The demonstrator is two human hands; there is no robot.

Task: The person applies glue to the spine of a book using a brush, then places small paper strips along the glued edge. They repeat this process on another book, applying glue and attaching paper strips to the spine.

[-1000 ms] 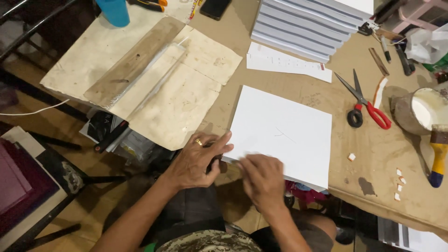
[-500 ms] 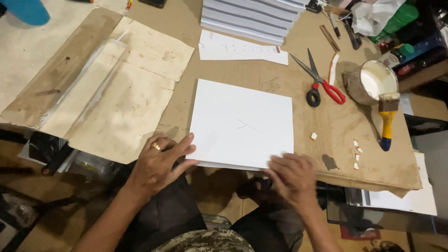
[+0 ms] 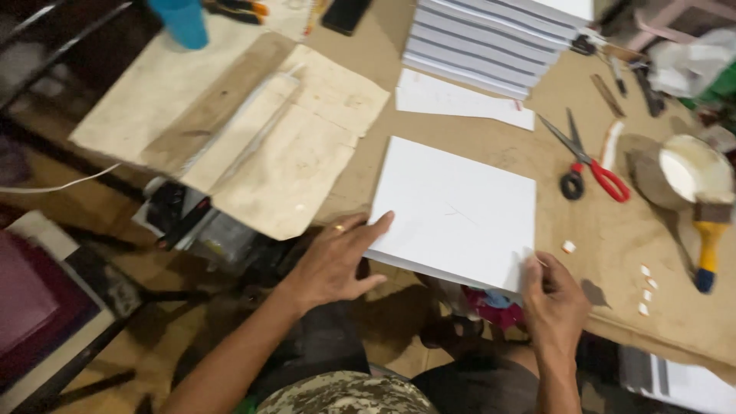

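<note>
A white block of stacked sheets (image 3: 456, 211) lies on a brown paper-covered table (image 3: 583, 230), its near edge hanging over the table's front. My left hand (image 3: 337, 261), with a ring on one finger, rests flat against the block's near left corner, fingers spread on top. My right hand (image 3: 553, 290) pinches the near right corner of the block between thumb and fingers.
Red-handled scissors (image 3: 586, 162) lie right of the block. A white pot (image 3: 694, 172) and a yellow-handled brush (image 3: 709, 241) sit at far right. A pile of white blocks (image 3: 498, 42) stands at the back, a loose sheet (image 3: 460, 100) before it. Stained paper sheets (image 3: 253, 130) lie left.
The view has swung about. My right hand has moved from the block's near edge to its near right corner and pinched it. My left hand stays at the near left corner.
</note>
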